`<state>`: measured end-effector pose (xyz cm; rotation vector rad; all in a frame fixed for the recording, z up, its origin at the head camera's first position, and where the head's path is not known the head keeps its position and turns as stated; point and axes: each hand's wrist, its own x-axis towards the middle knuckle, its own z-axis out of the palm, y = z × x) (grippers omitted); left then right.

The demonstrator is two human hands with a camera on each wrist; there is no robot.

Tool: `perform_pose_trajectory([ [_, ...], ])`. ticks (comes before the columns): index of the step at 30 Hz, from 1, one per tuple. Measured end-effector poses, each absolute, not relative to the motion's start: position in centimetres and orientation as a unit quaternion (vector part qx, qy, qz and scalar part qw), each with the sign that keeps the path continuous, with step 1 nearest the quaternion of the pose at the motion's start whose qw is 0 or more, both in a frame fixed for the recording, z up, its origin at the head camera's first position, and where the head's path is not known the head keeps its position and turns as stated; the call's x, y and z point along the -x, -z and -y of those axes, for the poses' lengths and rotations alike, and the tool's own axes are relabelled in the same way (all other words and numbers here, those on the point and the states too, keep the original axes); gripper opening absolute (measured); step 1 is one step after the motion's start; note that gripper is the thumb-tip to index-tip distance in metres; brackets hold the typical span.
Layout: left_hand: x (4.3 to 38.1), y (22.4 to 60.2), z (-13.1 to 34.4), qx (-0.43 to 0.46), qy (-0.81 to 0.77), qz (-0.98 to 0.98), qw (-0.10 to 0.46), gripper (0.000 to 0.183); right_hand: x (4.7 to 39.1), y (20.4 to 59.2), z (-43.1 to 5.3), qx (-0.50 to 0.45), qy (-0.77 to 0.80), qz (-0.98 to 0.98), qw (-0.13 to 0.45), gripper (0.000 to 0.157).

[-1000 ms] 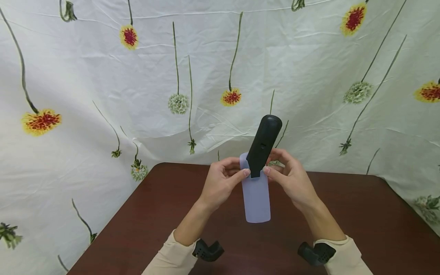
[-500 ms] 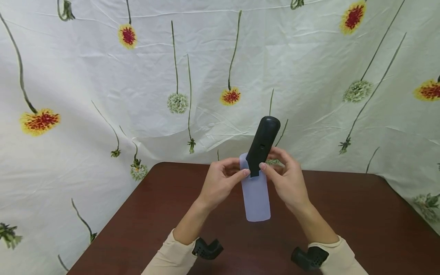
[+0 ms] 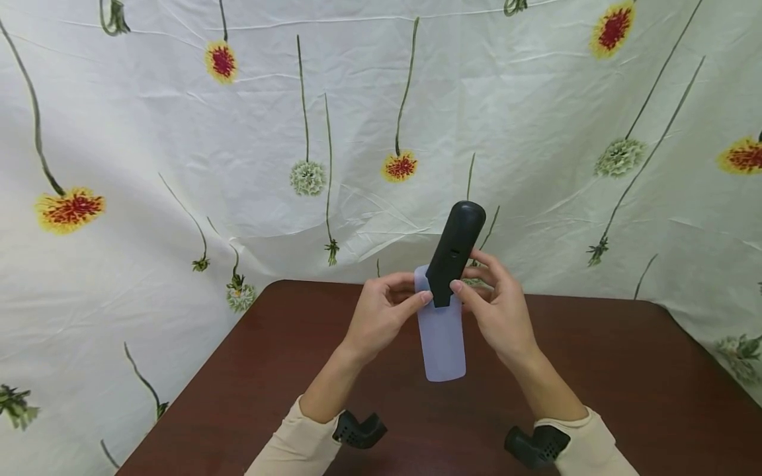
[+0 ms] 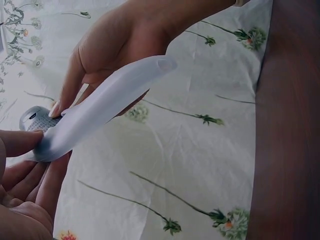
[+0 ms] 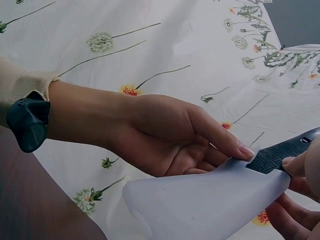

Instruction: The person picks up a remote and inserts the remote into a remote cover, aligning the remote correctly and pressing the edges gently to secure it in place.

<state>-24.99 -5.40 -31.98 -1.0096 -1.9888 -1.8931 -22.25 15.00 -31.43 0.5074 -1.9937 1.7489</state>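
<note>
A black remote control (image 3: 456,244) with a rounded end leans up and to the right out of a pale, translucent silicone cover (image 3: 442,344). Its lower end lies in the cover's notched mouth; a fine texture marks that part of the remote control (image 5: 272,156) in the right wrist view. My left hand (image 3: 381,317) pinches the cover's left edge, thumb in front and fingers behind. My right hand (image 3: 503,311) pinches the cover's right edge, its thumb right beside the remote control and its index finger raised along the remote's side. The cover (image 4: 105,102) bends in the left wrist view.
Both hands are above a dark reddish-brown table (image 3: 286,396). Behind it hangs a white cloth (image 3: 357,211) printed with flowers. Black wrist cameras (image 3: 360,430) sit at both cream sleeves (image 3: 297,443).
My right hand has moved slightly left, its thumb now closer to the remote control, and its index finger has lifted along the remote's side. My left hand stays nearly still.
</note>
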Motion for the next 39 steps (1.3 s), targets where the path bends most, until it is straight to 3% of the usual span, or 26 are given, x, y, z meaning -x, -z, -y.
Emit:
perform_pose_trajectory([
  [30, 24.98, 32.09, 5.38, 0.337, 0.634, 0.687, 0.111, 0.023, 22.44, 31.21, -15.73, -0.231, -0.587, 0.76, 0.154, 0.052],
  [39, 25.21, 32.09, 5.41, 0.337, 0.655, 0.666, 0.116, 0.025, 22.53, 31.12, -15.87, -0.191, -0.602, 0.765, 0.124, 0.051],
])
